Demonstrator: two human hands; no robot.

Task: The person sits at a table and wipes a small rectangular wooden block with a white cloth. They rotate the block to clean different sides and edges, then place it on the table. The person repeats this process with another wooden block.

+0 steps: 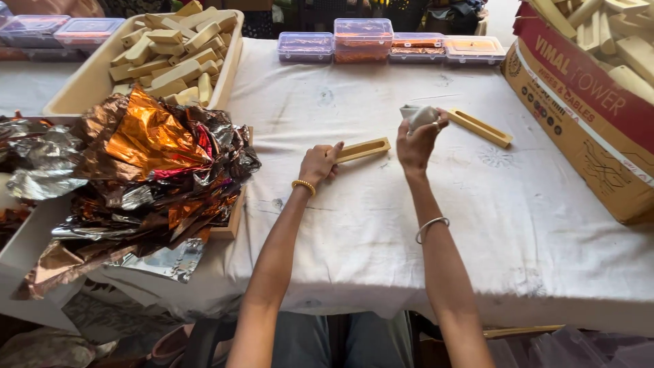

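On the white-clothed table, centre, the left hand rests on one end of a slotted wooden tray; fingers curled, thumb and fingertips pressing it flat against the cloth. Right hand is raised just above and to the right, grip closed around a small pale lump or wad; material cannot be told. A second slotted wooden tray lies just beyond the right hand, apart from it.

Judgement on technique: the left hand does best to keep the tray pinned at its near end so the slot stays fully exposed; the right should bring the lump straight over the slot, not from the side, to avoid nudging the tray askew on the loose cloth.

Surroundings: crumpled foil sheets, copper and silver, heaped at left; crate of pale wooden blocks behind them; lidded plastic boxes along the far edge; cardboard carton of similar blocks at right.
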